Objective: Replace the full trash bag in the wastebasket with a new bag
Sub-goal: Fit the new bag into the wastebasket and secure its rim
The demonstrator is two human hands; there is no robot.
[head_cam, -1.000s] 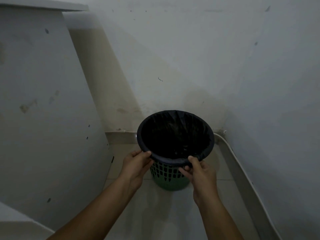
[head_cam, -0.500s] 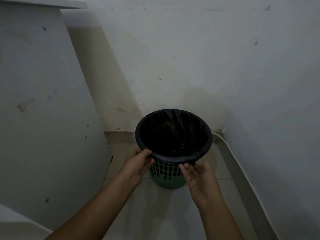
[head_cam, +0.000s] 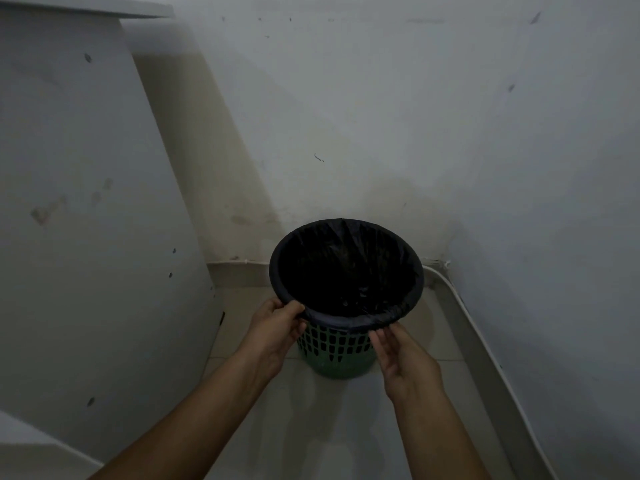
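A green perforated wastebasket [head_cam: 337, 355] stands on the tiled floor in a corner. A black trash bag [head_cam: 346, 271] lines it, its edge folded over the rim all the way round. My left hand [head_cam: 277, 327] pinches the folded bag edge at the rim's near left. My right hand [head_cam: 401, 358] is at the near right, fingers extended and touching the lower hem of the fold, not clearly gripping it. The bag's inside is dark; I cannot tell what lies in it.
A white cabinet side [head_cam: 86, 220] stands close on the left. Pale walls close the corner behind and to the right. A white cable conduit [head_cam: 485, 341] runs along the right wall's base. Bare floor tiles [head_cam: 318, 427] lie between me and the basket.
My right hand has let go of the rim, with its thumb off the top, and dropped to the fold's lower hem with fingers straightened. The left hand holds its grip.
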